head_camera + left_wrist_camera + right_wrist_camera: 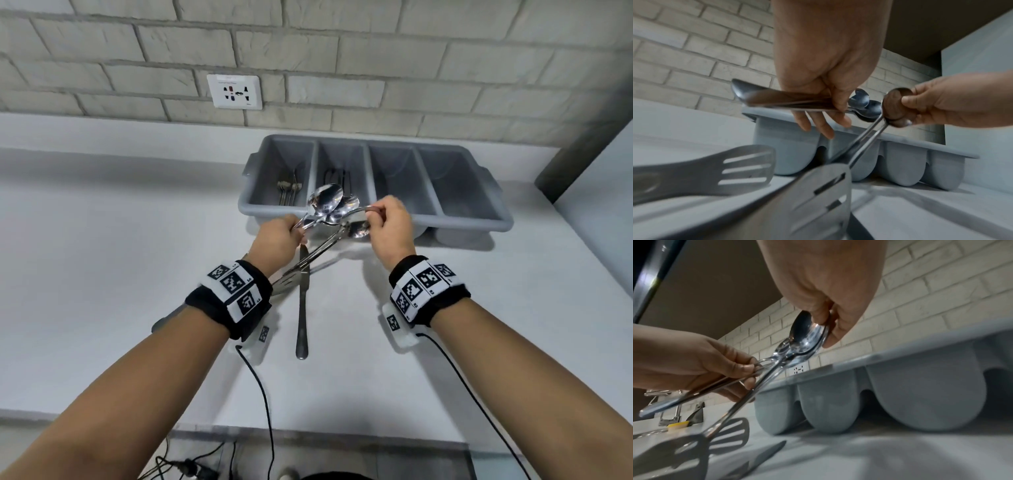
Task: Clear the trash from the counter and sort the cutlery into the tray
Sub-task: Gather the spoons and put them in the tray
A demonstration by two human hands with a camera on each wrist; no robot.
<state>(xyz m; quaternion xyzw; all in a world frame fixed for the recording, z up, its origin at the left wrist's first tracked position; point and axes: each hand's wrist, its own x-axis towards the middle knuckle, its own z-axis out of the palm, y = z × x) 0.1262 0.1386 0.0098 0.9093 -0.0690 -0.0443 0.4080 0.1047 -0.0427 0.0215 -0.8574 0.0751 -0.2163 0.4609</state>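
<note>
My left hand [294, 233] grips a bundle of spoons [325, 202] by their handles [787, 99], the bowls raised in front of the grey four-compartment tray [462, 221]. My right hand [375, 216] pinches spoon bowls [807, 332] right beside that bundle; their long handles slant down to the counter. A table knife [302, 308] lies on the counter between my wrists. A slotted turner [282, 286] lies partly hidden under my left wrist. Forks [287, 192] sit in the tray's leftmost compartment and dark cutlery [337, 178] in the second.
The tray stands against a brick wall with a socket [234, 91]. A tap [670, 410] and a yellow sponge [677, 426] show far to the left. A grey panel [589, 144] closes the counter's right end. Cables [263, 404] hang over the front edge.
</note>
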